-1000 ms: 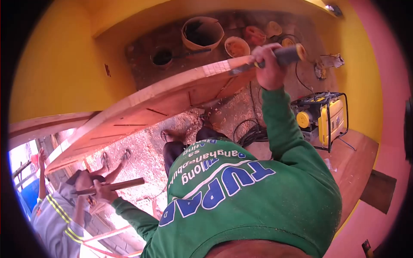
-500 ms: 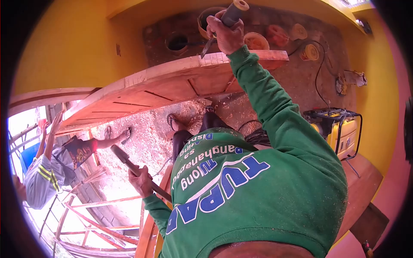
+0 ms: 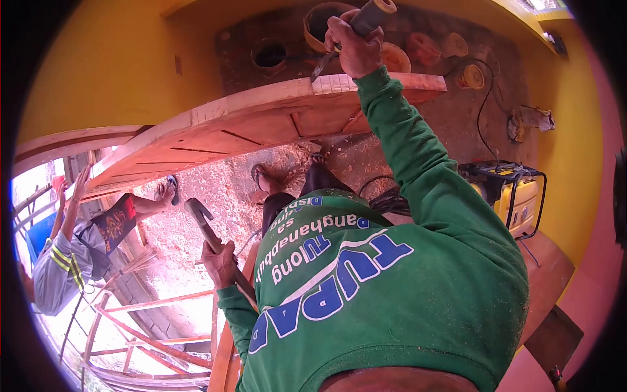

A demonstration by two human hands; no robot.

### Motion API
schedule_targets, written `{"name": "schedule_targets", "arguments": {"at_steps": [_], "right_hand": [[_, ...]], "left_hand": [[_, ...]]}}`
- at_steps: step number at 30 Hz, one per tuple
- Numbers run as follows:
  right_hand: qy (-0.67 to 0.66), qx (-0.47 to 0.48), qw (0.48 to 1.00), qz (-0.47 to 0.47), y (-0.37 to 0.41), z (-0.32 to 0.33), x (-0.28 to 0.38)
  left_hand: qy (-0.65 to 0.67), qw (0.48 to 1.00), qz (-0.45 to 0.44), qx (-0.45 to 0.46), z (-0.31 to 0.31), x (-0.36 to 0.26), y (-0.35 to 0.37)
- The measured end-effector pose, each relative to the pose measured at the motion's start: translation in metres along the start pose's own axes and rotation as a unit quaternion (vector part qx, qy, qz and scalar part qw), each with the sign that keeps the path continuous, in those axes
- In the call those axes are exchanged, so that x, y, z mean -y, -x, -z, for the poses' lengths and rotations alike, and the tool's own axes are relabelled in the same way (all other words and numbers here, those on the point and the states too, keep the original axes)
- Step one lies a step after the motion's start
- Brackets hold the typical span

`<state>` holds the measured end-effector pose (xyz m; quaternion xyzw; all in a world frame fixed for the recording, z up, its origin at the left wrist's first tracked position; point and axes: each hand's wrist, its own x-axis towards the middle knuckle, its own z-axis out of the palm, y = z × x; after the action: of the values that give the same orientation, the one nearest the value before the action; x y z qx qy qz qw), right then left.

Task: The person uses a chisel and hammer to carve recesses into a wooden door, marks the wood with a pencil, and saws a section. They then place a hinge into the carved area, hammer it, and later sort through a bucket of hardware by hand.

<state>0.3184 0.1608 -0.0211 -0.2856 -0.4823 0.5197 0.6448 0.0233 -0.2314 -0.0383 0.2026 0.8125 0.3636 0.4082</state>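
Note:
My left hand (image 3: 220, 264) is wrapped around the handle of a hammer (image 3: 208, 230), whose head points up and away from my body. My right hand (image 3: 356, 47) grips a chisel (image 3: 373, 17) with a thick dark handle and a pale butt end. The chisel's blade slants down to the upper edge of a wooden door (image 3: 255, 128), its tip at or very near the wood beside some marked lines. The door stands on its long side, with grooved panels facing me. A gap separates the hammer from the chisel.
Another person (image 3: 59, 274) in a grey striped sleeve has raised hands by the door's left end. Wood shavings (image 3: 215, 189) cover the floor. A yellow generator (image 3: 522, 206) stands at right; buckets (image 3: 470, 77) and a cable lie beyond the door. Wooden framing (image 3: 163, 304) is at lower left.
My left hand has raised the hammer slightly and turned its head. The view has shifted a little; the chisel remains at about the same spot on the door. The other person's foot has moved.

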Motion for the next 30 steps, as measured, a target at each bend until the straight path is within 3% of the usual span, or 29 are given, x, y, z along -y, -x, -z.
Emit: {"name": "schedule_targets", "arguments": {"at_steps": [3,6,12,15,30], "right_hand": [[-0.015,-0.024,1.000,-0.002,0.002,-0.004,0.005],[0.089,0.038,0.995,0.026,0.000,-0.002,0.018],[0.059,0.050,0.996,0.039,-0.002,-0.001,0.006],[0.025,0.006,0.999,0.030,0.002,-0.007,0.004],[0.106,0.041,0.992,0.047,0.000,-0.003,0.009]], "left_hand": [[-0.016,1.000,0.005,0.010,0.000,-0.006,-0.006],[-0.015,1.000,0.012,0.020,0.000,-0.010,-0.008],[-0.051,0.998,0.006,0.036,0.001,0.000,-0.018],[-0.061,0.997,0.008,0.041,0.001,-0.003,-0.019],[-0.085,0.995,0.014,0.043,-0.002,-0.003,-0.022]]}}
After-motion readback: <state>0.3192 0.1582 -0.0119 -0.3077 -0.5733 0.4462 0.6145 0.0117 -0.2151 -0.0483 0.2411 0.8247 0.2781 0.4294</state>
